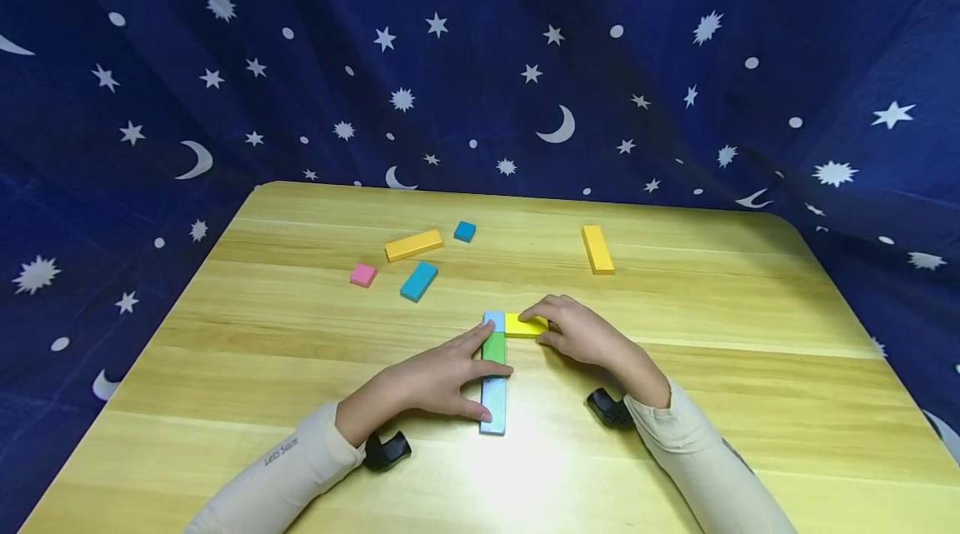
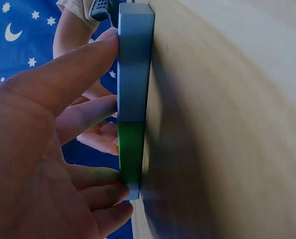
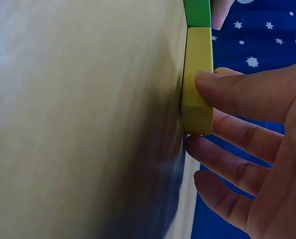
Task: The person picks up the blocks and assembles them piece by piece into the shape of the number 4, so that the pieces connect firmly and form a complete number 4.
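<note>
A column of flat blocks lies on the table: a light blue block (image 1: 493,411) nearest me, a green block (image 1: 493,350) beyond it, and a small light blue block (image 1: 492,318) at the far end. A yellow block (image 1: 522,326) juts right from that end, touching it. My left hand (image 1: 438,377) rests along the column with fingers spread; its thumb touches the near light blue block. The right hand (image 1: 583,332) pinches the yellow block, its thumb (image 3: 222,92) lying against the side in the right wrist view. Fingertips partly cover the small light blue block.
Farther back lie a pink block (image 1: 363,275), a blue block (image 1: 419,281), an orange block (image 1: 414,245) and a small dark blue block (image 1: 465,231). Another orange block (image 1: 597,250) lies back right. Behind the wooden table (image 1: 750,292) hangs a starry blue cloth (image 1: 465,67).
</note>
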